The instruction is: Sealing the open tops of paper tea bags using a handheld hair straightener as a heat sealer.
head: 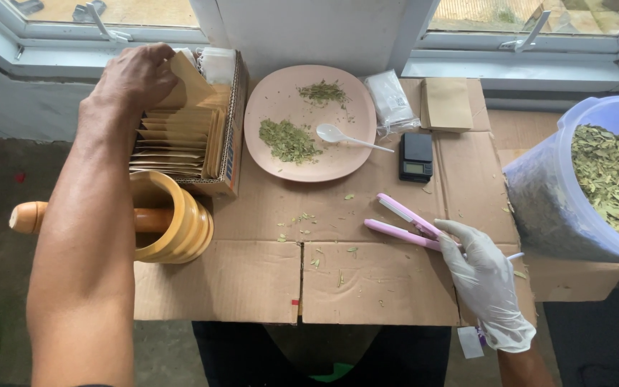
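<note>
My bare left hand (134,75) reaches into a cardboard box (232,136) at the back left and grips a brown paper pouch (189,80) at the far end of a row of several such pouches (173,140). My right hand (485,276), in a white glove, rests on the handle end of a pink hinged sealing tong (402,222), which lies open on the cardboard sheet (252,279). A pink plate (345,154) behind holds two piles of crushed green leaves (289,140) and a white plastic spoon (342,136).
A wooden mortar (177,222) with its pestle (30,215) stands front left. A small black scale (416,156), a clear bag (390,100) and flat brown pouches (445,104) lie behind. A blue tub of dried leaves (596,179) sits at the right.
</note>
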